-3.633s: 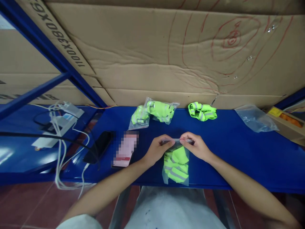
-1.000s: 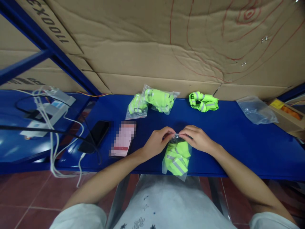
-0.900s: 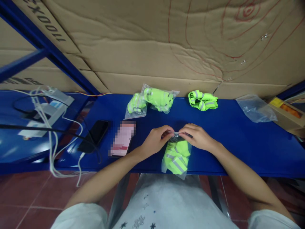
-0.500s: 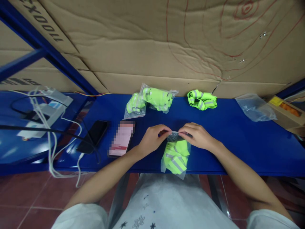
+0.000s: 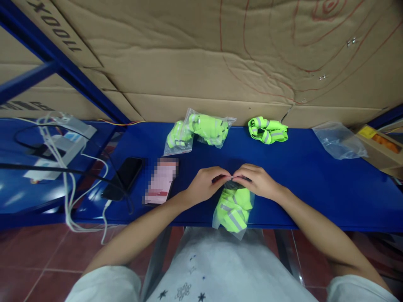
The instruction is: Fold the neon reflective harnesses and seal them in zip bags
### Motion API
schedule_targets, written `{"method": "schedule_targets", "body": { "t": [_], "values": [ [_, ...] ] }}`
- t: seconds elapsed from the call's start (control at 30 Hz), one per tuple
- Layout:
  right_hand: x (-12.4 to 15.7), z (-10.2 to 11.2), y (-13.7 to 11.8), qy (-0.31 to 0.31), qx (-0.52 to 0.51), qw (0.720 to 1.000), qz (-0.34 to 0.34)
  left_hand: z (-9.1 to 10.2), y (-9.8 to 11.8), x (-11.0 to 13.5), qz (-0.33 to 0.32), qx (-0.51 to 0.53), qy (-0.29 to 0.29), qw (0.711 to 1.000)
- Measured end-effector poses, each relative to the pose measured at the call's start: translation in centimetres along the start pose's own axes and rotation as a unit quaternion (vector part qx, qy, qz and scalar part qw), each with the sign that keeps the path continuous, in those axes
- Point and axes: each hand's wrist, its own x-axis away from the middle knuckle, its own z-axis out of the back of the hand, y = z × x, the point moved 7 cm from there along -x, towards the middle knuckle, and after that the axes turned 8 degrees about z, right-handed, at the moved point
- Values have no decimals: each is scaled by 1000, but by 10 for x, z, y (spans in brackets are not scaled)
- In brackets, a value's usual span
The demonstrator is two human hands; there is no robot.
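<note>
My left hand [image 5: 209, 183] and my right hand [image 5: 255, 179] meet at the top edge of a clear plastic zip bag [image 5: 217, 219], thumbs and fingers pinched on it from both sides. Inside the bag lies a folded neon-yellow reflective strap [image 5: 235, 209] with grey bands. The bag's lower end reaches the table's front edge. Farther back, two bagged bundles of the same neon material [image 5: 208, 129] lean together. A loose coiled reflective strap [image 5: 267, 130] lies to their right, out of any bag.
A flat clear bag [image 5: 339, 141] and an open cardboard box [image 5: 382, 147] are at the right. On the left lie a phone with a lit, blurred screen [image 5: 162, 180], a dark phone [image 5: 123, 179] and a power strip [image 5: 74, 134] with tangled cables. Cardboard [image 5: 176, 75] walls the back of the blue table [image 5: 315, 188].
My hands have drawn together along the bag's top edge, the left moving right and the right slightly left, so that the fingertips now nearly touch.
</note>
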Motion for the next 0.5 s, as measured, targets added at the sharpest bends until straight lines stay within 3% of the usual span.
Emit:
{"method": "schedule_targets", "body": {
  "t": [0.27, 0.5],
  "values": [
    [-4, 2, -10, 4, 11, 999, 40, -2, 4, 2, -24, -4, 0, 1000],
    [-3, 0, -5, -24, -26, 999, 11, -4, 4, 2, -12, -2, -3, 1000]
  ]
}}
